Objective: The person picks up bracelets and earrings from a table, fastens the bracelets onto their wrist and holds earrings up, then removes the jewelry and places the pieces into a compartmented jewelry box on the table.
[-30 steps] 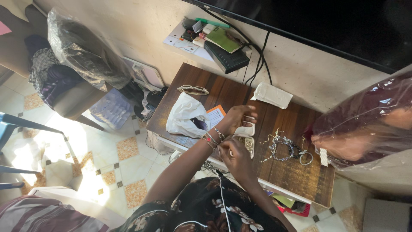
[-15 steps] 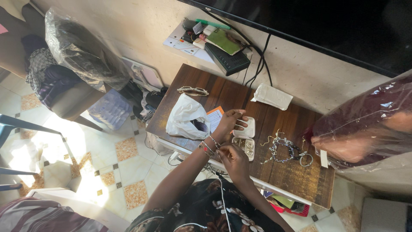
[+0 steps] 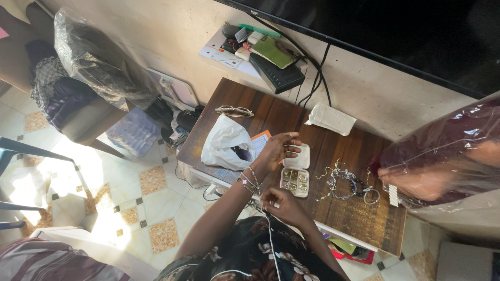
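From my remote seat, I see the left hand (image 3: 275,151) reaching over the dark wooden surface (image 3: 359,208), its fingers pressed on the raised lid of a small white case (image 3: 295,171). The grip there pinches the lid's near edge, so the case lies directly under and just beyond the fingertips, open, with small gold-coloured pieces in its compartments. What those pieces are I cannot make out at this size.

The right hand (image 3: 284,204) sits nearer the body, just below the case and apart from it. Its fingers are curled inward, pressed together; whether they pinch anything I cannot tell, since the back of the hand hides the fingertips. A thin white cord (image 3: 271,244) runs down from that hand across the patterned clothing.

To the left of the left hand, touching its wrist side, lies a crumpled white bag (image 3: 225,143) over an orange-edged card (image 3: 259,143). To the right of the case, near but apart, a tangle of jewellery (image 3: 346,179) is spread out; single strands blur together. Beyond the grip lies a white pouch (image 3: 330,118), and farther left a pair of glasses (image 3: 234,111). A clear plastic cover (image 3: 442,156) cuts off the surface's right end.
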`<state>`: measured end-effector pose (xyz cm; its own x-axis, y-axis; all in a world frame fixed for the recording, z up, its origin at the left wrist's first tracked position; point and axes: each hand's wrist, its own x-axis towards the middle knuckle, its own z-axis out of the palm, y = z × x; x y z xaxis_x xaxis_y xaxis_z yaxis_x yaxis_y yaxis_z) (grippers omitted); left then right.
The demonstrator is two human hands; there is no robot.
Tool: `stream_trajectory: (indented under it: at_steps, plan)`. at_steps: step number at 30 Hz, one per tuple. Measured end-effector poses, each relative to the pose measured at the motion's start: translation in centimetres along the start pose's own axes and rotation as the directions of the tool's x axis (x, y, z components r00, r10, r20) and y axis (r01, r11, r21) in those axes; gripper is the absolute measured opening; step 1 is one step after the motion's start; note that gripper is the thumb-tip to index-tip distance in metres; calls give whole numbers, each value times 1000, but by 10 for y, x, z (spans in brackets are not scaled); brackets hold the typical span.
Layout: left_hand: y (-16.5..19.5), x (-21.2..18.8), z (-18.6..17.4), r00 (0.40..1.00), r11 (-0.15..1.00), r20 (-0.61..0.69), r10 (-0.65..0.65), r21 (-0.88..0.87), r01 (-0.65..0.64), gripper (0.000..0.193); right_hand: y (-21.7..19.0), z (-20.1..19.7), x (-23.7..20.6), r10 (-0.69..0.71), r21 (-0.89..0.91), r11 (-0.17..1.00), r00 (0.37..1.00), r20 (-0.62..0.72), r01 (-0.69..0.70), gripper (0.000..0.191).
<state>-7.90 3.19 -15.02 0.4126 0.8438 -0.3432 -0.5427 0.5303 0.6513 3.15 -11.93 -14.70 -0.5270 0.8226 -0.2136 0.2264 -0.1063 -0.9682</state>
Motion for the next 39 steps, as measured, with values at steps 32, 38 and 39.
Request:
stream_trajectory:
  at_steps: [32,38,39]
  plan:
    - [115,-182,190,-123,755,987,-100,-6,-656,16,55,-76,-39,16,-440,859,874,-485,-260,32]
    - [105,-110,145,439,-221,892,107,452,-864,25,105,-126,-48,-102,-531,798,805,-585,-285,35]
    - [93,-97,132,531,-318,844,78,526,-789,19,110,-132,-50,6,-383,871,786,-618,-308,30]
